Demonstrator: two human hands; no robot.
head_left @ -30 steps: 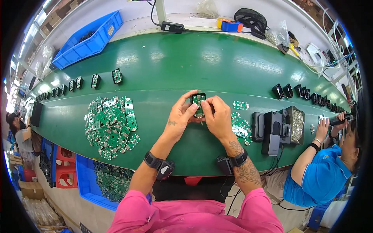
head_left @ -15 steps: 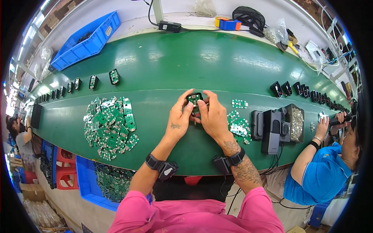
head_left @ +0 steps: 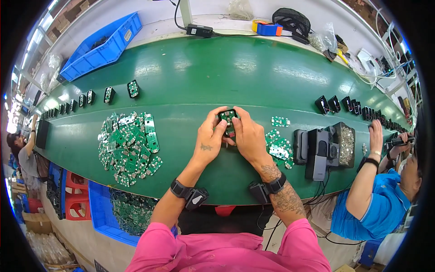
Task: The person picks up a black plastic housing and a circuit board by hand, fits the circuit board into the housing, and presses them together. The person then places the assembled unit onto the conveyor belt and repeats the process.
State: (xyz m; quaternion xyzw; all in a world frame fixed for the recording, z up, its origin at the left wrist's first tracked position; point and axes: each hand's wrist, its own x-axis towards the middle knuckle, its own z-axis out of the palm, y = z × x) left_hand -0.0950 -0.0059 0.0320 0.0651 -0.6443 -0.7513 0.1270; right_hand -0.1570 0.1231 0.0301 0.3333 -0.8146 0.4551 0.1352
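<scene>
Between my two hands, over the middle of the green bench, is a small black plastic case (head_left: 220, 116) with a green circuit board (head_left: 229, 115) seated in it. My left hand (head_left: 210, 136) grips the case's left side, its thumb on the board's edge. My right hand (head_left: 248, 136) holds the right side, with its thumb pressed on the board. Some red shows at the lower end of the board. The fingers beneath the case are mostly hidden. To the left lies a big heap of green circuit boards (head_left: 129, 149); a smaller heap (head_left: 278, 147) lies to the right.
Rows of black cases with boards (head_left: 108, 95) and black cases (head_left: 334, 103) stretch to either side. A dark grey device (head_left: 317, 154) stands beside a box of small metal parts (head_left: 346, 145). A blue crate (head_left: 97, 50) sits far left. Co-workers sit at both ends, one in a blue shirt (head_left: 371, 208).
My hands and the case have barely moved. On the right, the co-worker's arm has reached farther forward towards the row of cases; the co-worker at left has raised an arm.
</scene>
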